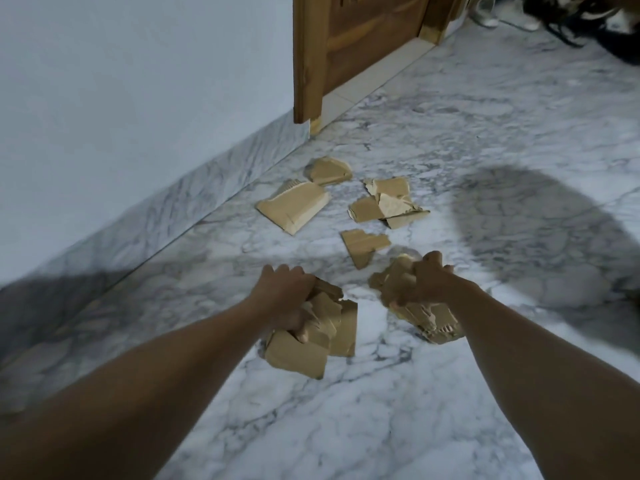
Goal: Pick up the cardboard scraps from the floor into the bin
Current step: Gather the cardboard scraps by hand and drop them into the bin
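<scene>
My left hand (pixel 285 296) grips a bundle of brown cardboard scraps (pixel 311 344) above the marble floor. My right hand (pixel 427 282) grips a second bundle of scraps (pixel 436 322). More torn cardboard lies on the floor beyond the hands: a small piece (pixel 363 245), a large flat piece (pixel 294 207), a curved piece (pixel 329 171) and a small heap (pixel 388 204). No bin is in view.
A pale wall with a marble skirting (pixel 194 202) runs along the left. A wooden door (pixel 360 46) stands at the back. Dark items and white shoes (pixel 485 12) lie at the top right. A large shadow (pixel 536 230) falls on the floor at right.
</scene>
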The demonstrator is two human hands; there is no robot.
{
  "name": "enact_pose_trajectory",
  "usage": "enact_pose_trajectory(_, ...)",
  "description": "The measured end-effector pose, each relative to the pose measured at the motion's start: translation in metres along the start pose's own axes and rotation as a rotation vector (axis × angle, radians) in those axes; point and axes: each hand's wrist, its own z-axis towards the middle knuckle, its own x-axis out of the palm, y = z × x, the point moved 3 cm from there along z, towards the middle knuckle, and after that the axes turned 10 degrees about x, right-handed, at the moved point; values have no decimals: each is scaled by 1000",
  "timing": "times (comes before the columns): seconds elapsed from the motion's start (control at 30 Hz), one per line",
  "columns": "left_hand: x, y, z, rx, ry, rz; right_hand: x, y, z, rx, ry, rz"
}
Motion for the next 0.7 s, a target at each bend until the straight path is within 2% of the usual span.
enact_pose_trajectory(0.07, 2, -10, -1, -46, -9, -25, 4, -3, -11, 26, -12, 23)
enact_pose_trajectory(0.2, 4, -19, -11, -139, -134, -35, 16, -15, -44, 39, -202, 58)
enact_pose_trajectory(0.37, -43, -54, -7, -120, -130, -70, 25, -55, -75, 22, -223, 422)
enact_pose_trajectory(0.53, -130, -146, 24, -58, -239, -234, -45, -145, -111, 80, -389, 532)
enact_pose_trajectory(0.7, -232, -269, 63, 36, -402, -517, -140, -278, -165, 270, -601, 572)
